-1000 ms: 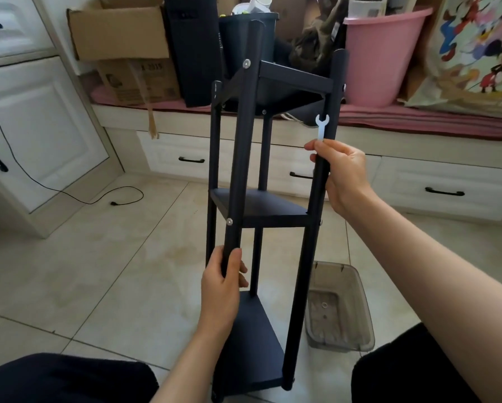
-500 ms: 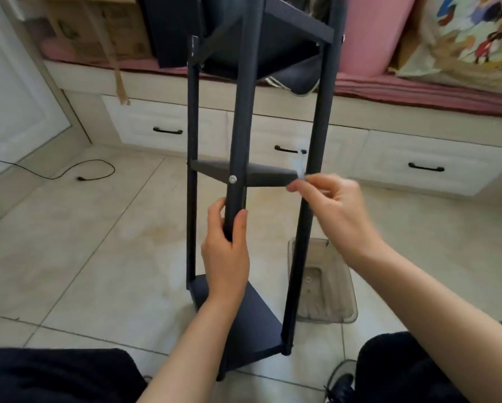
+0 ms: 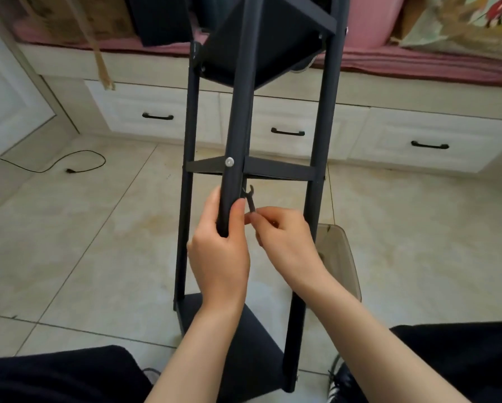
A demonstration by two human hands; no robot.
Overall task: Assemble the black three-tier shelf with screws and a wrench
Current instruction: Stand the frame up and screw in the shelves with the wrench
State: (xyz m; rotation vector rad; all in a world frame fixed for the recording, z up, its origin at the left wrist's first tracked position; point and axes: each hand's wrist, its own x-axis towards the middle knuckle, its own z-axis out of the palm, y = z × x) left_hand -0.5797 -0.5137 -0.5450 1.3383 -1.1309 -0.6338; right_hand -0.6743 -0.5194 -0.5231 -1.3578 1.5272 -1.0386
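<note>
The shelf [image 3: 278, 173] stood upright on the floor [image 3: 69, 242], its long axis vertical, all three tiers fitted. The near post [image 3: 238, 112] served as landmark. The left hand [image 3: 219, 251] was wrapped round that post just below the middle tier. The right hand [image 3: 284, 242], just right of the post, pinched the wrench [image 3: 250, 200], whose head pointed up toward the tier's underside, probably at a nut hidden behind the post. A clear bin [image 3: 340, 257] sat farther right.

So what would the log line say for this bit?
left hand: grips front pole | right hand: pinches wrench, head behind pole under middle shelf | shelf: upright
</note>
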